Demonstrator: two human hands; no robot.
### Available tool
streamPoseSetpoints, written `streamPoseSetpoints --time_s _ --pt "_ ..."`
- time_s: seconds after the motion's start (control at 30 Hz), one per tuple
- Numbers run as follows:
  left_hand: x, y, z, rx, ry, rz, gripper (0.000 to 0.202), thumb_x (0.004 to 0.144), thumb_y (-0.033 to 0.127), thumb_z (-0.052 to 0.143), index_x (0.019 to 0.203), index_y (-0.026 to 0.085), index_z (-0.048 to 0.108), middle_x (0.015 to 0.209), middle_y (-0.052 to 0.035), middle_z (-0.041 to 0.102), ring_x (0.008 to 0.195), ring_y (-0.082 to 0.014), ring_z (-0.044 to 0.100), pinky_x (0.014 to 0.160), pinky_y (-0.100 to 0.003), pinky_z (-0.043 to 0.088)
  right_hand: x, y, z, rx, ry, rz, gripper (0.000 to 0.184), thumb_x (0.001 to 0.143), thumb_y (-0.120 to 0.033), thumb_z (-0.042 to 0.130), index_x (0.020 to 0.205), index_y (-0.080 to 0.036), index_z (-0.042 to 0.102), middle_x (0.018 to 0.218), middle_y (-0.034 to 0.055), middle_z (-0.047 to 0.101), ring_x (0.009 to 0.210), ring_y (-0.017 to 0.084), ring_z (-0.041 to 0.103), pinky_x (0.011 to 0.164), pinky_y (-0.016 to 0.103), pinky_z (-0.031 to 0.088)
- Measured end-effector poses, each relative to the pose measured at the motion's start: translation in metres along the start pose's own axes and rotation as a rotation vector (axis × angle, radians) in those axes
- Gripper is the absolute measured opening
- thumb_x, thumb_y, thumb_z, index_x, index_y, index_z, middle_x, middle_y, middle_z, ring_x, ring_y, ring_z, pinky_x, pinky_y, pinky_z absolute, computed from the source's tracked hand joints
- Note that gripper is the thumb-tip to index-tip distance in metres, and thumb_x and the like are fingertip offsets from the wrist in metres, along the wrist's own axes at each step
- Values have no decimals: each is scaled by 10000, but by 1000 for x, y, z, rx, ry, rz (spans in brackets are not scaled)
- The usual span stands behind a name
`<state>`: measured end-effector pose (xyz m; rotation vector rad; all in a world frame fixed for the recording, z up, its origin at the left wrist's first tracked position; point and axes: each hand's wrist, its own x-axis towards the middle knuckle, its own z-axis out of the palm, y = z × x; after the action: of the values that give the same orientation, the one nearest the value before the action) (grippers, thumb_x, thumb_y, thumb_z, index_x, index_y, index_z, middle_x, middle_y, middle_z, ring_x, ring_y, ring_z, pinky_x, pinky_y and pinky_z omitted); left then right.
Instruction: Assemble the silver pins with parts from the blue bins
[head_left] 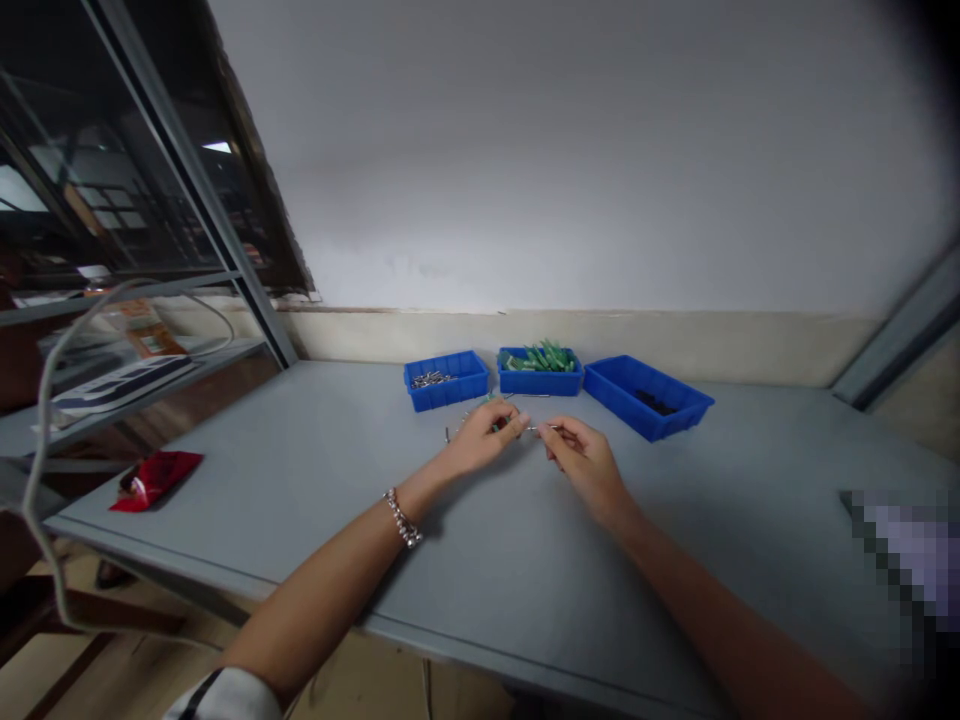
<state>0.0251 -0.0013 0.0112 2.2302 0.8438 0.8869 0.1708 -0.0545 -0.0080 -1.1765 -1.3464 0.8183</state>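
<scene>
My left hand (486, 436) is closed in a pinch above the table, with a bit of green showing between its fingers. Facing it, my right hand (586, 462) is also pinched closed. A thin, shiny metal piece (533, 429) spans the small gap between both sets of fingertips; its exact kind is too small to tell. Just beyond the hands lies a thin metal rod (531, 396) on the table. Small metal bits (448, 435) show beside my left hand, partly hidden by it.
Three blue bins stand along the wall: one with small metal parts (417, 398), one with green pieces (541, 383), and an angled one with dark pieces (628, 408). A red packet (157, 480) lies on the grey table (300, 450) at left, near a shelf (217, 360) and cable.
</scene>
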Motion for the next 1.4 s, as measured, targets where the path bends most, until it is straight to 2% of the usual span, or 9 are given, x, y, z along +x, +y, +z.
streamPoseSetpoints --time_s 0.23,0.37,0.7,0.97,1.13,1.17,1.23,1.33,1.4 --pt "2 0 -1 -110 -107 -87 392 839 395 338 557 148 450 540 10 415 520 -89 359 520 -238 273 0 3 0 -34 11 -40 191 741 -354 495 725 -168 534 540 -27 422 492 94 392 447 216 295" --pt "2 1 -1 -120 -101 -69 366 827 381 372 549 147 415 523 31 358 503 -77 311 495 -228 240 1 2 0 -22 9 -28 191 736 -357 501 736 -167 519 541 -32 423 493 94 394 444 212 299" --pt "2 1 0 -127 -61 -22 327 809 360 398 554 156 422 567 14 399 543 -86 350 540 -235 283 2 3 0 -40 -4 -5 215 745 -373 487 686 -167 497 526 -34 411 492 93 392 442 212 295" --pt "2 -3 2 -140 -33 -61 275 792 374 432 630 156 475 581 11 433 542 -89 381 536 -233 308 1 5 0 -24 5 -37 182 743 -351 494 716 -172 498 537 -37 423 487 91 394 448 217 291" --pt "2 -3 1 -71 -61 -57 312 819 366 389 618 152 496 575 3 453 537 -91 400 519 -228 314 2 6 0 -8 4 -58 182 737 -357 502 725 -176 494 538 -41 419 495 95 403 465 225 308" --pt "3 -3 -1 -46 -40 -51 302 819 358 394 631 151 506 591 -1 465 544 -92 413 523 -226 324 2 6 1 -2 3 -52 187 736 -363 502 742 -176 491 539 -43 416 487 92 395 458 224 305" --pt "4 -3 -8 62 81 -22 256 812 338 419 681 148 529 650 -12 495 579 -97 443 555 -225 351 3 6 1 16 4 -32 208 732 -378 503 790 -179 482 536 -52 401 465 87 374 436 220 295" --pt "4 -4 -29 393 347 24 201 812 314 434 790 154 554 805 -39 528 662 -111 479 635 -240 374 3 5 1 38 15 -14 250 722 -398 508 842 -184 460 535 -58 388 469 93 383 422 216 296" --pt "3 -7 -43 630 454 -22 214 831 319 404 876 174 555 927 -56 524 706 -126 497 641 -248 373 3 6 1 27 19 -7 255 727 -406 497 846 -184 452 533 -52 396 487 102 400 424 217 302"
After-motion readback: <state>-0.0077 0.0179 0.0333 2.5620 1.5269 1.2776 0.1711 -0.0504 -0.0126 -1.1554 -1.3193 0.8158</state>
